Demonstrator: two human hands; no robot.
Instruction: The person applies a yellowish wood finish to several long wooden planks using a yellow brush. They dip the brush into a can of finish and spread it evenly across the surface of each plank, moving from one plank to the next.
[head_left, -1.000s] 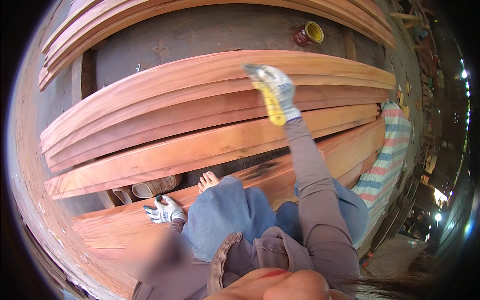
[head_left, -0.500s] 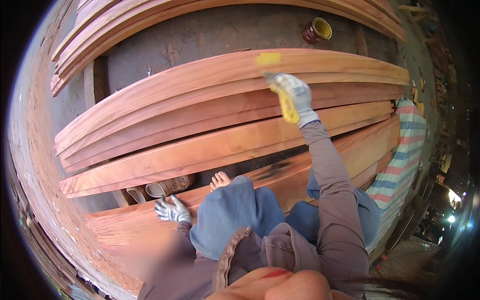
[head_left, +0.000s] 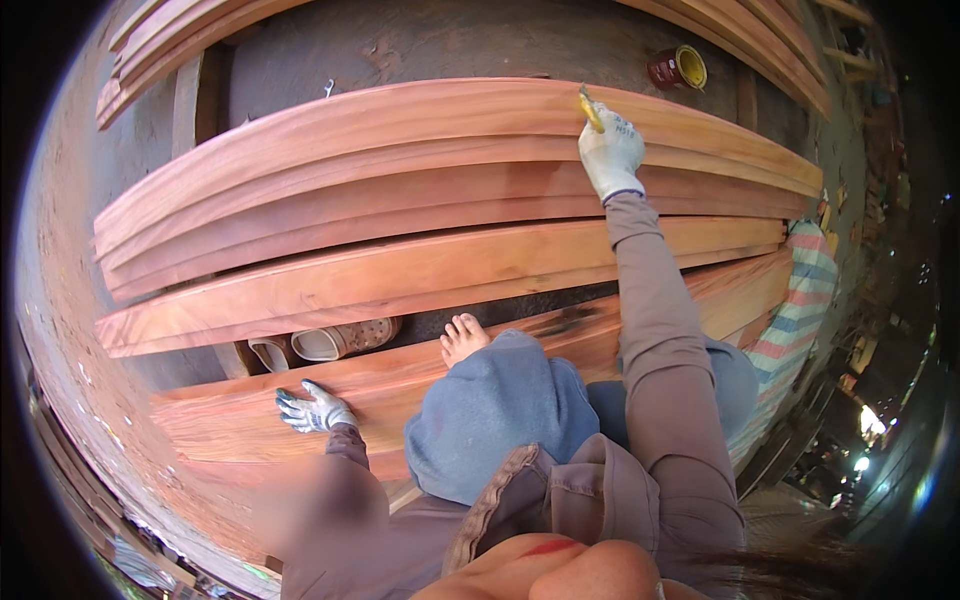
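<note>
Yellow-handled tool (head_left: 594, 120) is in the right hand (head_left: 611, 152), above the upper face of the far board (head_left: 400, 118), right of this board's middle and close to its far edge. The right hand, in a white glove, is closed around the handle; whether the tip touches the wood, I cannot tell. From the tool, the longer stretch of the surface runs to the left end, and the shorter one runs to the right end. Beyond the far edge lies a strip of dark floor (head_left: 290, 80), where a dark red tin (head_left: 662, 72) with yellow inside stands to the right, near this edge but apart from it. The tool points away from the person and a little to the left; its long axis goes mostly across the board's width, not along its length, and its rear part is hidden by the glove. The left hand (head_left: 316, 409), also gloved, is open with fingers spread to the left, and it rests on the near board (head_left: 385, 385), toward its left end. Just past the far edge of this near board, brown clogs (head_left: 352, 338) sit in the dark gap, left of a bare foot (head_left: 463, 340).
</note>
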